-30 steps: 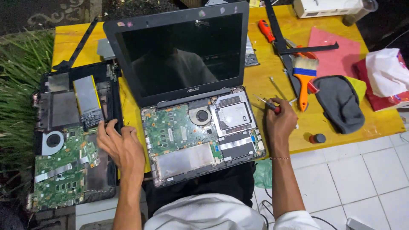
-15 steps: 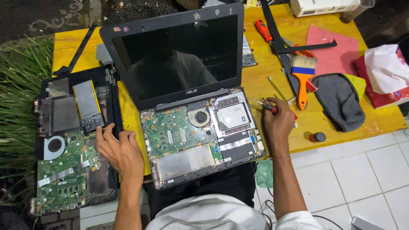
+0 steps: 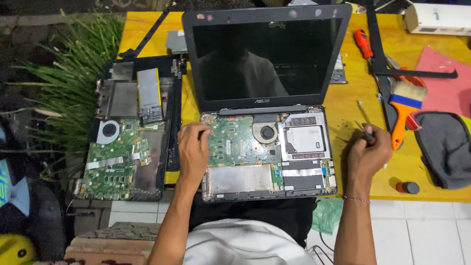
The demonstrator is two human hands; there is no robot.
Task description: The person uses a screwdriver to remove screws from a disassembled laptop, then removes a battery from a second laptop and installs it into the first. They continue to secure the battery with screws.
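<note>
Two hands work: our left hand has shifted onto the opened laptop, fingers spread, right hand beside it gripping a screwdriver.

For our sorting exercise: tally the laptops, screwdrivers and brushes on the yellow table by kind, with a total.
Opened laptops: 2
Screwdrivers, one in the right hand, one red-handled: 2
Brush: 1
Total: 5
</note>
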